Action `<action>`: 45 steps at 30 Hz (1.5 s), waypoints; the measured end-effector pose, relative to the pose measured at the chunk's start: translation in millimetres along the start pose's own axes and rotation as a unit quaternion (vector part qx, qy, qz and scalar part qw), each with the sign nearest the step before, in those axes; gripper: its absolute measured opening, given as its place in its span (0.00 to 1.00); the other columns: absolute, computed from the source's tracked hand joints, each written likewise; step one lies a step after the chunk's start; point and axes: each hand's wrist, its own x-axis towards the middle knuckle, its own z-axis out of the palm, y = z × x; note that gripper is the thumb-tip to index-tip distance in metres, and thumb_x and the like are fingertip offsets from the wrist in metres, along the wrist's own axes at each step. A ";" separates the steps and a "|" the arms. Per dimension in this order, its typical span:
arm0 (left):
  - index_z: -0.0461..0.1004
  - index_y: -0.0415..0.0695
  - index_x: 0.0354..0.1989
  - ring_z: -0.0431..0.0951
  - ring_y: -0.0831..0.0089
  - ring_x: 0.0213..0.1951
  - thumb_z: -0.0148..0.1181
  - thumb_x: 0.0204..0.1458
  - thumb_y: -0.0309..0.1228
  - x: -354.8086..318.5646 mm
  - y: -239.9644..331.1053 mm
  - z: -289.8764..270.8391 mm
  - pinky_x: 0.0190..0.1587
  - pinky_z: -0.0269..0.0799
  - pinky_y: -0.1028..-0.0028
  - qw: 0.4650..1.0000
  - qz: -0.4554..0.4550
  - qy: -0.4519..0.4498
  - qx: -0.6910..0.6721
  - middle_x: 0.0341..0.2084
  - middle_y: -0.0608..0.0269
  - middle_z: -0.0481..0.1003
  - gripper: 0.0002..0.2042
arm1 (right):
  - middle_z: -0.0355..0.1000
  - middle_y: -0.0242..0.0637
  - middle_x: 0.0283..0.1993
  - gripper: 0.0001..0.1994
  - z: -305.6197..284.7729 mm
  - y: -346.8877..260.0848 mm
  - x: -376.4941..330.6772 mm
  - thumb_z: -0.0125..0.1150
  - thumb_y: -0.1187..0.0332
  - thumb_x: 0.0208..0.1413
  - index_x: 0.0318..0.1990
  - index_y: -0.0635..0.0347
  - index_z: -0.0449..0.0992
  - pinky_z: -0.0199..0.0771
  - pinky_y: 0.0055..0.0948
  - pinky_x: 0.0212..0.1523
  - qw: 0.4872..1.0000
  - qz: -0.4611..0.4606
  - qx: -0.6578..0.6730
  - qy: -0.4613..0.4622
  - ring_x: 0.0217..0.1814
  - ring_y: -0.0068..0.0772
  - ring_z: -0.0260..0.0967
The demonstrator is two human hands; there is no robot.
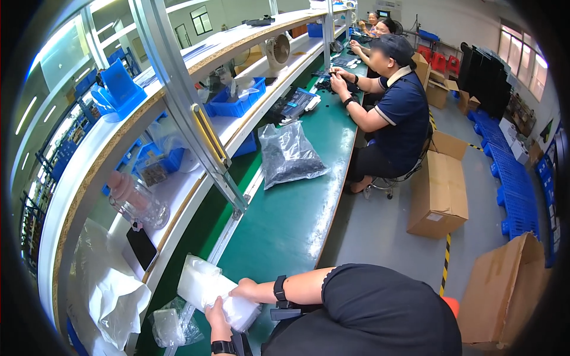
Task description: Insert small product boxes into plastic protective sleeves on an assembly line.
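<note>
A white, partly see-through bundle of plastic bags [199,282] lies across the near end of the green bench, with both my hands on it. My left hand [218,318] grips its near side, thumb up against the plastic. From the right, my right hand [243,289] closes on the bundle's upper edge, its fingertips partly hidden by the plastic. Left of the bundle, a small clear bag with a whitish block inside [169,327] rests at the bench's edge, apart from my hands.
A large clear bag of dark parts [288,155] sits farther along the green bench [279,234]. The shelf at left holds a phone [141,248], a pink-topped bottle [127,190] and blue bins [240,98]. Co-workers sit beyond, one in dark blue [401,113]; cardboard boxes [439,187] stand right.
</note>
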 end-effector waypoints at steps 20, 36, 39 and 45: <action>0.65 0.33 0.47 0.72 0.58 0.45 0.48 0.55 0.31 28.0 -19.3 -23.9 0.50 0.67 0.62 0.947 -0.241 -0.128 -0.173 0.43 0.50 0.71 0.15 | 0.72 0.39 0.36 0.20 -6.7 -23.2 66.5 0.59 0.56 0.45 0.40 0.64 0.73 0.69 0.30 0.33 0.983 0.053 -0.012 -0.174 0.34 0.35 0.69; 0.73 0.37 0.37 0.72 0.74 0.27 0.55 0.45 0.26 -41.0 -95.0 9.0 0.28 0.68 0.76 0.993 -0.049 -0.095 -0.044 0.25 0.64 0.73 0.10 | 0.66 0.51 0.50 0.33 -40.5 -22.2 -39.5 0.38 0.45 0.57 0.51 0.74 0.62 0.67 0.39 0.50 0.903 0.200 0.157 -0.347 0.50 0.44 0.67; 0.72 0.36 0.39 0.75 0.71 0.31 0.55 0.45 0.26 -67.0 -80.9 10.7 0.32 0.71 0.72 0.975 -0.082 -0.073 -0.193 0.30 0.59 0.74 0.12 | 0.69 0.51 0.45 0.25 -31.7 -5.7 -20.5 0.47 0.56 0.56 0.48 0.74 0.64 0.70 0.38 0.47 0.938 0.145 0.093 -0.301 0.45 0.44 0.70; 0.67 0.35 0.48 0.75 0.66 0.41 0.54 0.50 0.34 -90.6 -54.2 -5.3 0.43 0.71 0.68 0.926 -0.089 -0.167 -0.327 0.41 0.54 0.73 0.19 | 0.69 0.50 0.44 0.17 -17.3 8.5 -2.5 0.55 0.78 0.48 0.47 0.75 0.65 0.71 0.37 0.44 0.952 0.066 -0.050 -0.296 0.43 0.43 0.70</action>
